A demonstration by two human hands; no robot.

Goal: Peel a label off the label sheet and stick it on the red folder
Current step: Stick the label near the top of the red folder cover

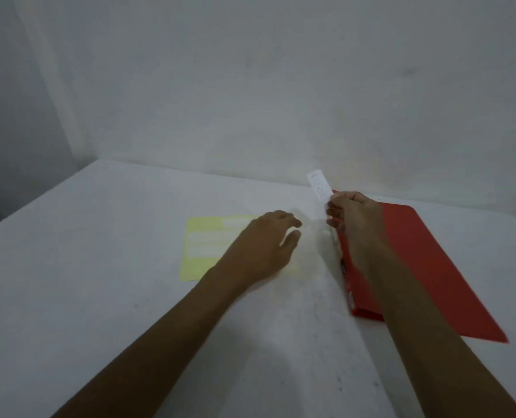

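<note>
Folder coloured red; label sheet pale yellow, white strips; held label white, faintly marked; table white.

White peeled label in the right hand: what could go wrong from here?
The white paper label is pinched at one end only by the right hand, so its free end might curl and stick to itself. It may land crooked on the red plastic folder, which lies skewed.
</note>
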